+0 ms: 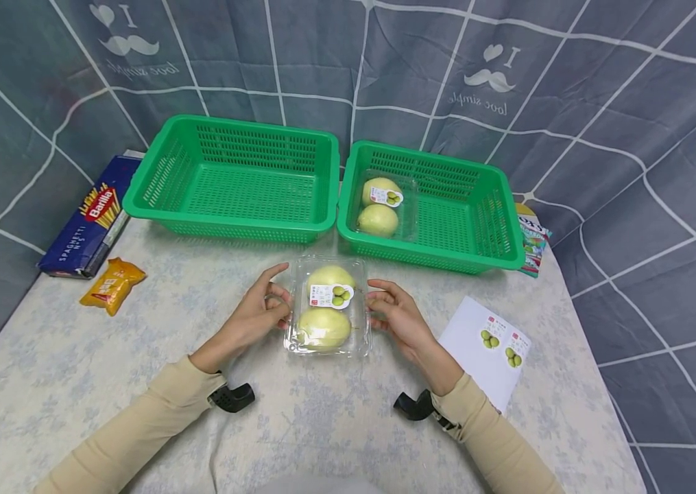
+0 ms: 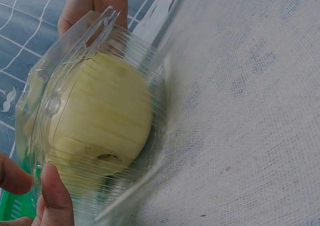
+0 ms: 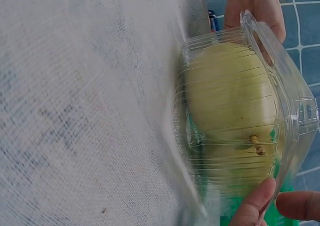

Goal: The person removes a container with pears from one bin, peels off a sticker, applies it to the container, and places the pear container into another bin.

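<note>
A clear plastic clamshell box (image 1: pixel 361 343) with two pale yellow-green fruits (image 1: pixel 326 327) inside rests on the table in front of me. A white label (image 1: pixel 321 295) printed with green fruits lies across its lid. At the left side, my left hand (image 1: pixel 255 309) pinches the box's rim, with the thumb (image 2: pixel 56 191) and a finger on either side of it in the left wrist view. My right hand (image 1: pixel 402 317) pinches the opposite rim between thumb (image 3: pixel 257 201) and forefinger. A short brown stem (image 3: pixel 257 145) shows on one fruit.
Behind the box stand a green basket (image 1: pixel 230 230) and a second green basket (image 1: pixel 434 255) holding a similar labelled box (image 1: pixel 409 206). Left lie a blue spaghetti box (image 1: pixel 85 226) and an orange packet (image 1: pixel 113 285). At right are a label sheet (image 1: pixel 477 360) and a colourful packet (image 1: pixel 533 240).
</note>
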A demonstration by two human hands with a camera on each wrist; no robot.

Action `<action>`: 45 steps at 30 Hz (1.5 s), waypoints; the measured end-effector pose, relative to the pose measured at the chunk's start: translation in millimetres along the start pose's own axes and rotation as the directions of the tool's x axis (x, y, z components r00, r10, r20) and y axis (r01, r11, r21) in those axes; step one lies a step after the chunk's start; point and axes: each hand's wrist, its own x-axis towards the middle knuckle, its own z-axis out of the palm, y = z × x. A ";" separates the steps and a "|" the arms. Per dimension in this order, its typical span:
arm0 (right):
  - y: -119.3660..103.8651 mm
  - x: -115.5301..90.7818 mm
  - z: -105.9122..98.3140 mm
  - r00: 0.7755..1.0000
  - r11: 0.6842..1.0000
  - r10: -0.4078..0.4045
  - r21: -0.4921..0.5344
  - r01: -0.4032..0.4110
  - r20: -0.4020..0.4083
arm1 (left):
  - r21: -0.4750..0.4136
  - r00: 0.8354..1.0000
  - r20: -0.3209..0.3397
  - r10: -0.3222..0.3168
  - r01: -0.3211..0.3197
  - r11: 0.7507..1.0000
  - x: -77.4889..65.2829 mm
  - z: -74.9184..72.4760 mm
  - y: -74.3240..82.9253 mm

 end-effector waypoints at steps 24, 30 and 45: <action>-3.3 -13.5 -1.9 1.000 1.000 -0.023 0.020 0.023 0.001 | 0.037 0.999 0.001 0.044 -0.044 0.998 -11.3 0.9 12.8; -13.8 -30.8 -7.3 0.997 0.997 -0.071 0.006 0.071 0.000 | -0.002 0.997 0.002 0.082 -0.082 0.997 -26.4 5.0 25.6; -57.9 -52.2 -35.2 0.980 0.976 -0.200 -0.087 0.199 -0.006 | -0.186 0.993 0.045 0.110 -0.099 0.978 -24.9 26.0 68.4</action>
